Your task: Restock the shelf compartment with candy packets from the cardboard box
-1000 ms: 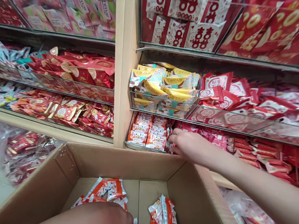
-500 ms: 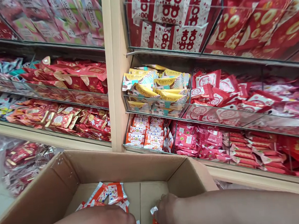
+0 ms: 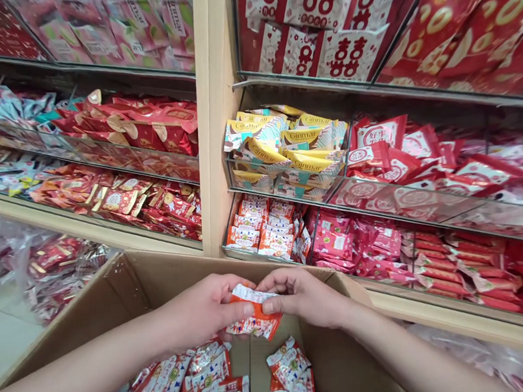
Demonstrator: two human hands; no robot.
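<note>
The left hand [image 3: 211, 307] pinches the left side of a small, glossy white-and-orange wrapped packet [image 3: 255, 322] between thumb and fingers, while the right hand [image 3: 302, 297] pinches its far right edge, thumb on top. The packet is above the far part of an open brown cardboard box [image 3: 171, 280]; whether another lies beneath it, I cannot tell. It looks light, with a thin, flexible wrapper that probably creases easily and may be slippery where smooth. The contents could be brittle, so a gentle hold on the crimped ends or side edges should suit it better than squeezing the middle. Similar packets lie inside the box, in a left pile [image 3: 207, 382] and a smaller right pile [image 3: 292, 376]; more stand in rows on the low shelf [image 3: 276, 240] beyond, where flat faces and close packing would make edges harder to grip.
</note>
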